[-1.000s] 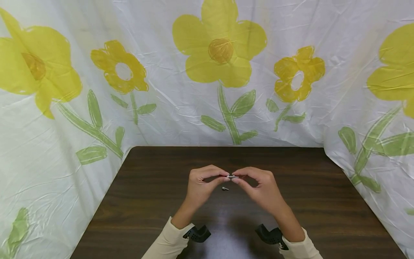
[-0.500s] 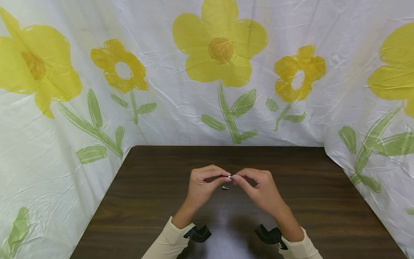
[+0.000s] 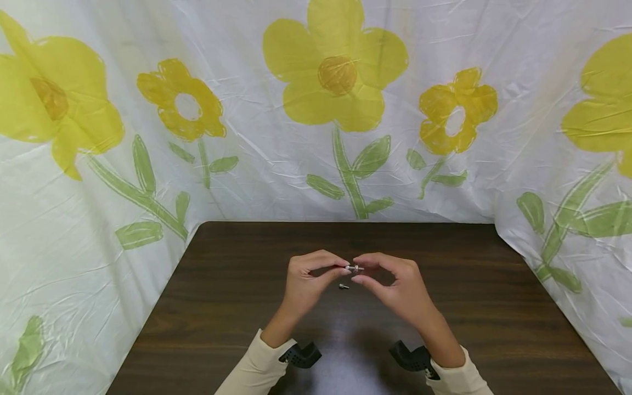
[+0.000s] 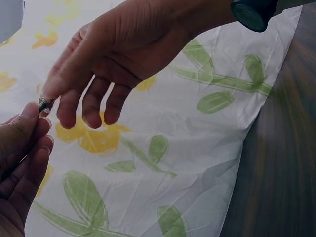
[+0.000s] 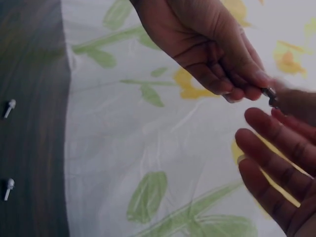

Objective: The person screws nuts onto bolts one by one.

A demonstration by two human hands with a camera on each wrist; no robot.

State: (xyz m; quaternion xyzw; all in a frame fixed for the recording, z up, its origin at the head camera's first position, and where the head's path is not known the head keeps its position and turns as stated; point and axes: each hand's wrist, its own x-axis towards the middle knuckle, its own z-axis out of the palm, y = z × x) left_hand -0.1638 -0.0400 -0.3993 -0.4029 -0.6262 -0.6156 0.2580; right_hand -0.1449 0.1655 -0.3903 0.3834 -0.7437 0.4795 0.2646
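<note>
A small silver metal bolt (image 3: 355, 269), with a wider collar partway along it, is held level between the hands above the table. My left hand (image 3: 307, 285) pinches its left end between thumb and index finger. Around the right end, the thumb and index finger of my right hand (image 3: 406, 286) stand slightly apart; the bolt shows between them. In the left wrist view the right fingertips cover part of the bolt (image 4: 43, 104). The right wrist view shows the right hand's other fingers (image 5: 271, 182) loosely extended. A similar loose bolt (image 3: 343, 286) lies on the table below.
The dark wood table (image 3: 222, 307) is backed by a white curtain (image 3: 257, 181) with yellow flowers. Two loose bolts appear on the table in the right wrist view, an upper bolt (image 5: 10, 108) and a lower bolt (image 5: 9, 189). Each wrist wears a black camera mount (image 3: 301, 355).
The right thumb and index finger came together on the bolt's right end half a second ago and have now spread apart. My left hand keeps its pinch, almost still.
</note>
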